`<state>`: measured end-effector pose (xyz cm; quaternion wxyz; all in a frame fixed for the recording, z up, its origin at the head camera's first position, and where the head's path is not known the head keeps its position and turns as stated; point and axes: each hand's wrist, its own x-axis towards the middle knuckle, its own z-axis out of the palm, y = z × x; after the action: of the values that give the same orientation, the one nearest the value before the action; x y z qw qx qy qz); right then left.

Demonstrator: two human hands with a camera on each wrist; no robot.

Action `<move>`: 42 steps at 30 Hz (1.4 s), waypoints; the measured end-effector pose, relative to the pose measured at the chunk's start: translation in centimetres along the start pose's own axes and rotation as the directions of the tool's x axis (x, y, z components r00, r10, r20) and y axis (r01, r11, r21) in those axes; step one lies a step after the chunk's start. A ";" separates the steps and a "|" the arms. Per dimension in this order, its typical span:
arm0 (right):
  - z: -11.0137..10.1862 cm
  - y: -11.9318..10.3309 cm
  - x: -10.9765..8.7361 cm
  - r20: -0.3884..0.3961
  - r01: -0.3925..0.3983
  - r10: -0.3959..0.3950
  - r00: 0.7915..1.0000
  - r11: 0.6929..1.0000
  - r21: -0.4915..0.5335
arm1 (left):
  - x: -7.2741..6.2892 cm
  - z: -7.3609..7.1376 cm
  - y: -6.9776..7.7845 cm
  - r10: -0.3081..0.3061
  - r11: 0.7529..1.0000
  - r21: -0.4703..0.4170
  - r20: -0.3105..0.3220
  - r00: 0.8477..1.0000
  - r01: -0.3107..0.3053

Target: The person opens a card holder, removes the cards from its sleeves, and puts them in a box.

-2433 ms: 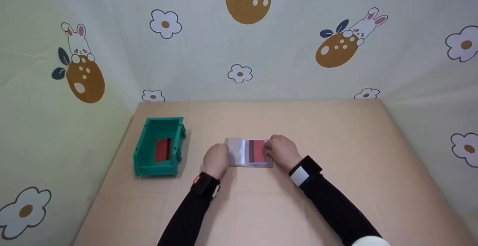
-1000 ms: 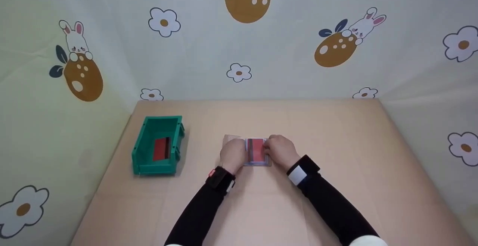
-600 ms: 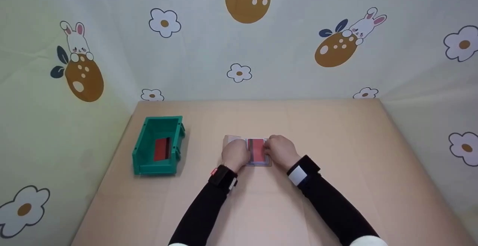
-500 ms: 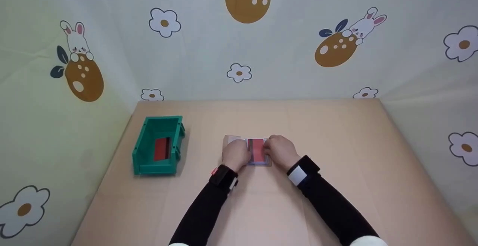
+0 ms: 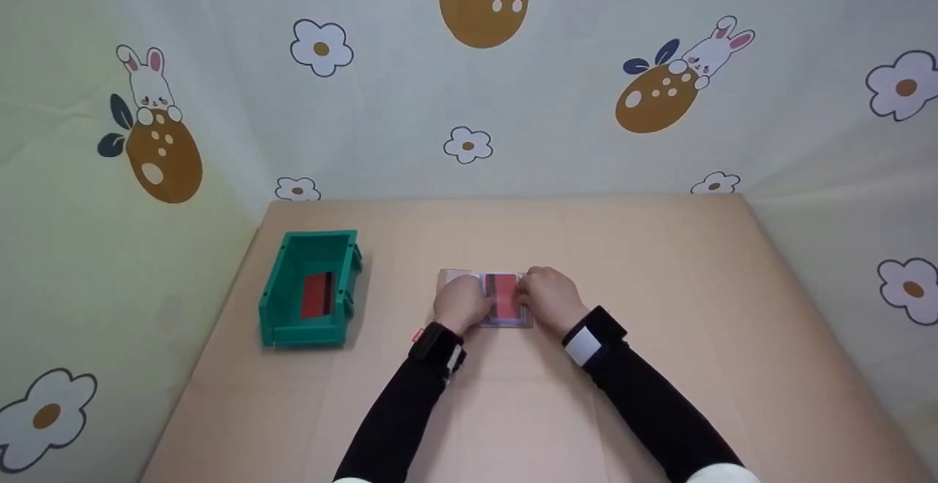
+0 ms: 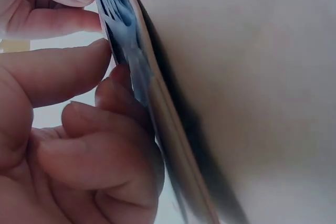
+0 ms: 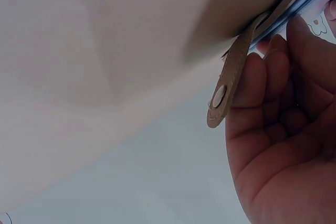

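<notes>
A card holder (image 5: 448,278) with clear sleeves and a tan cover lies open on the table. Over its right half is a red card (image 5: 504,297) with a dark stripe. My left hand (image 5: 462,303) pinches the card's left edge and covers much of the holder's left half. In the left wrist view, its thumb and fingers (image 6: 100,59) meet at the stacked sleeves (image 6: 118,9). My right hand (image 5: 551,297) pinches the holder's right edge. The right wrist view shows curled fingers (image 7: 262,77) beside a tan strap (image 7: 231,80) with a snap button.
A green bin (image 5: 304,333) stands on the left of the table (image 5: 659,263), with another red, dark-striped card (image 5: 316,295) inside. Patterned cloth walls (image 5: 396,102) enclose the table at the back and both sides.
From the holder's left edge, my left hand has moved right to the red card's left edge, then stayed there. My right hand keeps its place at the right edge.
</notes>
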<state>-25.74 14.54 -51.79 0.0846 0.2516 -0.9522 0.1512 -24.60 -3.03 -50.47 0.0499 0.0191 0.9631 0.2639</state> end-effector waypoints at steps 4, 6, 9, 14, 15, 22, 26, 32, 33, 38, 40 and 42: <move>0.0 0.0 0.0 0.019 -0.006 0.006 1.000 1.000 -0.009 | 0.1 -0.1 -0.4 -0.006 0.999 -0.044 0.034 0.999 0.008; 0.0 0.0 0.0 0.026 -0.009 0.009 1.000 1.000 -0.014 | 0.2 -0.1 -0.6 0.001 0.999 -0.049 0.041 0.999 0.001; 0.1 0.0 0.1 0.025 -0.014 0.014 1.000 1.000 -0.020 | 0.3 0.0 -0.6 -0.006 0.998 -0.058 0.053 0.999 0.009; 0.0 -0.1 0.2 0.028 -0.020 0.020 0.999 1.000 -0.010 | 0.2 -0.1 -0.7 -0.005 0.999 -0.052 0.053 0.999 0.008; 0.0 -0.1 0.2 0.030 -0.022 0.022 0.999 1.000 -0.007 | 0.2 -0.1 -0.8 -0.004 0.999 -0.050 0.052 0.999 0.007; 0.0 -0.2 0.3 0.039 -0.026 0.027 0.999 0.999 -0.023 | 0.1 -0.7 -1.6 -0.023 0.996 -0.081 0.057 0.998 0.028; -0.1 -0.2 0.3 0.052 -0.030 0.031 0.998 0.999 -0.017 | 0.0 -1.4 -2.7 -0.004 0.997 -0.082 0.037 0.999 0.007; -0.1 -0.2 0.3 0.056 -0.029 0.030 0.998 1.000 -0.011 | -0.4 -2.8 -4.2 -0.016 0.994 -0.112 0.026 1.000 0.019; -0.1 -0.2 0.2 0.056 -0.028 0.029 0.998 1.000 -0.010 | -0.4 -3.0 -4.4 -0.026 0.993 -0.115 0.032 0.999 0.029; -0.2 -0.2 0.3 0.054 -0.027 0.027 0.998 1.000 -0.009 | -0.6 -3.7 -5.0 -0.068 0.989 -0.131 0.049 0.996 0.074; -0.2 -0.2 0.3 0.056 -0.028 0.029 0.998 1.000 -0.011 | -0.6 -3.9 -5.2 -0.080 0.987 -0.135 0.049 0.996 0.086; -0.2 -0.2 0.3 0.057 -0.028 0.029 0.998 1.000 -0.010 | -0.6 -4.0 -5.3 -0.089 0.986 -0.141 0.049 0.995 0.095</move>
<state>-25.90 14.26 -51.49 0.0563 0.2418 -0.9584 0.1408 -24.46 -9.62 -49.73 0.0835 -0.0233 0.9403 0.3291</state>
